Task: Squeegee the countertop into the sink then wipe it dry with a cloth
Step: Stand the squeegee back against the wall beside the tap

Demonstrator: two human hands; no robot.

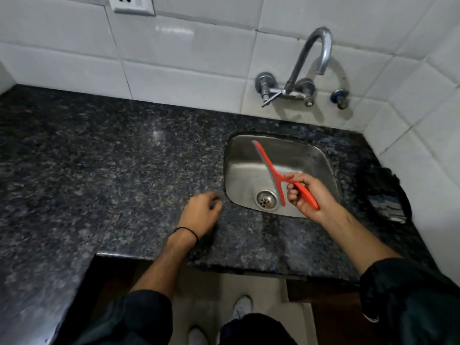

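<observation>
One right hand (310, 195) grips the light, stiff squeegee (271, 170) by its handle above the sink (321, 155); left hand (201, 215), loosely curled, rests beside it.

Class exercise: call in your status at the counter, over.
Right hand gripping red squeegee over the sink. Left hand resting on the countertop, holding nothing. Dark cloth lies right of sink. Nothing blocking.

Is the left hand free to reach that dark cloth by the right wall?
Probably not easily. The left hand rests empty on the countertop, left of the sink, while the cloth lies beyond it. The right hand, holding the squeegee over the sink, crosses that path.
</observation>
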